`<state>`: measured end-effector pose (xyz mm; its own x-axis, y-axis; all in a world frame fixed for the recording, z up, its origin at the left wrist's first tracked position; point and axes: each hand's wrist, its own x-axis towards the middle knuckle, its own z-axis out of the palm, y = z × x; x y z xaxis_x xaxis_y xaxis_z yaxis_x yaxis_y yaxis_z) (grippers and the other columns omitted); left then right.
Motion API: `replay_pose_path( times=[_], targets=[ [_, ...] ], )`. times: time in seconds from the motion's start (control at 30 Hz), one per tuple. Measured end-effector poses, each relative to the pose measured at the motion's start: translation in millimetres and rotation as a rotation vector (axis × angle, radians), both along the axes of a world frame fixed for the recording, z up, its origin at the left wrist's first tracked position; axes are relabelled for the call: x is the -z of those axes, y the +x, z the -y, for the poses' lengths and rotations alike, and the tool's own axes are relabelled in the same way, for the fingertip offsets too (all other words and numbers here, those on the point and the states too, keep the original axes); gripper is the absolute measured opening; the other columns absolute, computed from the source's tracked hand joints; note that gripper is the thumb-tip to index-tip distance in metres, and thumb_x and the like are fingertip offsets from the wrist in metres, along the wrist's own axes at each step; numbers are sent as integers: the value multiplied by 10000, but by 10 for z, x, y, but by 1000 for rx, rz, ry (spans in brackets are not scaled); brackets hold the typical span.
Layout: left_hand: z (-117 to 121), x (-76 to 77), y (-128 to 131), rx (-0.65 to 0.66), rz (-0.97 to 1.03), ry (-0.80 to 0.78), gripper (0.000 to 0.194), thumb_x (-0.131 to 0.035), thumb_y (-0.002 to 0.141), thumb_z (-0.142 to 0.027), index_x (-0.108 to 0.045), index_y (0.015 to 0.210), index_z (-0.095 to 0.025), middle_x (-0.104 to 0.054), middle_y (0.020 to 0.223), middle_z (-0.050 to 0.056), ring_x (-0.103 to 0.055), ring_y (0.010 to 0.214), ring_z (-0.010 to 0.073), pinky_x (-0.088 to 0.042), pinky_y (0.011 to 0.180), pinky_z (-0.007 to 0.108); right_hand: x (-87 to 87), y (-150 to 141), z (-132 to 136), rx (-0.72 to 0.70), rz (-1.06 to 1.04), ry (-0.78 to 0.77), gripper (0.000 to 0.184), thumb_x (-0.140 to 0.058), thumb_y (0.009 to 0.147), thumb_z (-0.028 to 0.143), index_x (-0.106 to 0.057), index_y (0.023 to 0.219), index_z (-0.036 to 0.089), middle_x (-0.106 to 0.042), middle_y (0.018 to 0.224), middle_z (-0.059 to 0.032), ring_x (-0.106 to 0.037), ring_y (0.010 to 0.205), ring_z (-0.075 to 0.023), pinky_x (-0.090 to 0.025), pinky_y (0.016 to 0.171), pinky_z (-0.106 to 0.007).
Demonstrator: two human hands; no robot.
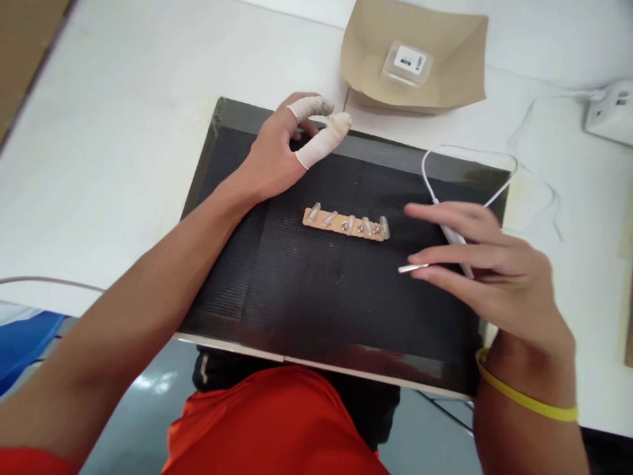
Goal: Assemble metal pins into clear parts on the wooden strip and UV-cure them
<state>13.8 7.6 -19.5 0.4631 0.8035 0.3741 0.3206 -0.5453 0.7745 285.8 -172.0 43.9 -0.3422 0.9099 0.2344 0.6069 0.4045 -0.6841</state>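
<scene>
My left hand (287, 142) hovers over the far left part of a black mat (291, 284). White finger cots cover its thumb and index finger, which are stretched out with nothing visible between them. Nearer the mat's middle lies a tan strip (336, 223) bearing several clear nail tips (366, 226), set at differing angles. To the right of the strip, my right hand (494, 257) pinches a slim whitish nail tip (413, 268) between thumb and a finger, its other fingers stretched out. Beneath that hand a white pen-shaped device (452, 234) is partly hidden.
An open brown paper tray (366, 72) stands beyond the mat, holding a clear plastic box (408, 64) with a white label. A white cable (469, 150) loops from the device over the mat's right edge. At the far right sits a white power block (610, 113).
</scene>
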Motion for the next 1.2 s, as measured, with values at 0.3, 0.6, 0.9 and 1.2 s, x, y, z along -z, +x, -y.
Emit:
replay_pose_path(
  times=[0.3,0.6,0.9,1.2],
  targets=[
    [3,-21,9,-2,-24,2,628,-479,968,-736,-677,1220,-196,-585,1195,39,-679,1027,181,-515,911,401,192,-40,-78,279,167,365,203,-815,869,173,-798,1029,297,-731,1365,-72,-663,1211,-340,-526,1023,-599],
    [38,-53,27,14,106,-94,485,-595,956,-664,-733,1146,-239,-617,1182,63,-655,924,165,-517,817,346,153,-34,-50,324,53,204,103,-774,916,254,-795,990,321,-656,1477,-26,-575,1340,-343,-523,1055,-619],
    [25,-48,-2,-1,54,-78,487,-609,953,-653,-729,1200,-251,-634,1254,67,-669,957,181,-528,882,379,77,-1,5,106,69,-19,138,-741,933,248,-785,958,377,-397,1662,157,-422,1497,-357,-345,1229,-671],
    [7,-40,-17,-9,52,-100,501,-623,930,-677,-739,1188,-263,-646,1272,78,-673,972,195,-534,913,408,47,-13,17,28,92,-14,156,-729,938,225,-762,987,369,-420,1656,138,-456,1470,-345,-366,1223,-636]
  ],
)
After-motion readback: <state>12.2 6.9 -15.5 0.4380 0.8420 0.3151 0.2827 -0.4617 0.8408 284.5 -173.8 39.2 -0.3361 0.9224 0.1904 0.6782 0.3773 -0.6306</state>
